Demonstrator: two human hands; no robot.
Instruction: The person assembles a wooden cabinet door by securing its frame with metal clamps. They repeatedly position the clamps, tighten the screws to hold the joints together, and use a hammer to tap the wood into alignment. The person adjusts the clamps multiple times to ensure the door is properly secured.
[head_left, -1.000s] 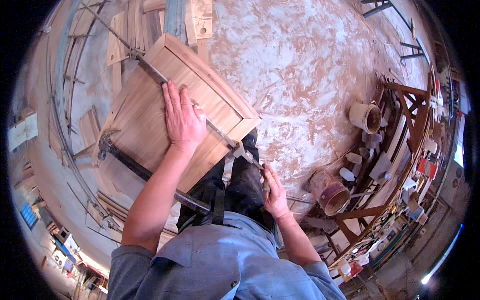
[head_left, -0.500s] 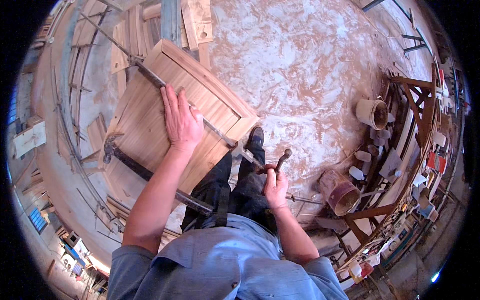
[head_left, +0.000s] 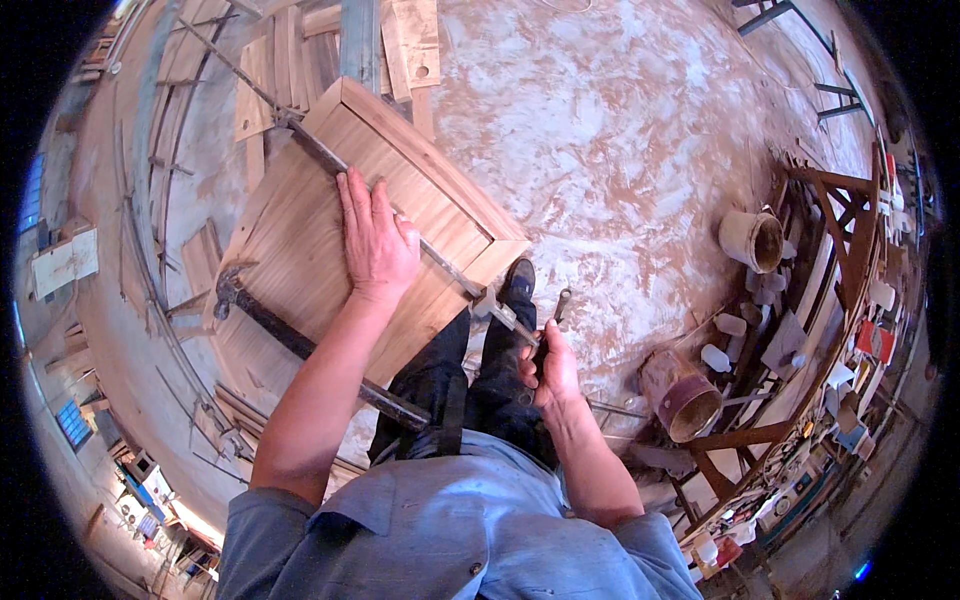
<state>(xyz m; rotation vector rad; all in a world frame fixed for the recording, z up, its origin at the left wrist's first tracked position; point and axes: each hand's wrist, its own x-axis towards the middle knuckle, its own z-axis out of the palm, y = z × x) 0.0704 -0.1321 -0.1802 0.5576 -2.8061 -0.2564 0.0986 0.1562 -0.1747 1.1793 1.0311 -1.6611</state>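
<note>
A framed wooden panel (head_left: 300,210), like a cabinet door, lies tilted before me with a long metal bar clamp (head_left: 447,266) across it. My left hand (head_left: 380,245) rests over the clamp bar and the wood, fingers stretched out. Close to my knees, my right hand (head_left: 556,368) is closed around the clamp's crank handle (head_left: 563,302) at the screw end; its knobbed tip sticks up past the fingers. A claw hammer (head_left: 270,322) lies across the panel's near left part, its handle toward my waist and partly under my left forearm.
Wood boards (head_left: 405,50) lie beyond the panel, and metal rods run along the left. To the right stand a whitish bucket (head_left: 745,240) and a stained bucket (head_left: 680,393), beside plastic bottles (head_left: 715,358) and a cluttered wooden rack (head_left: 835,225). My shoe (head_left: 518,280) is near the panel's corner.
The crank handle has turned in my right hand, which has rotated and shifted slightly down. My left hand stays on the clamp bar and panel; the whole view has shifted slightly.
</note>
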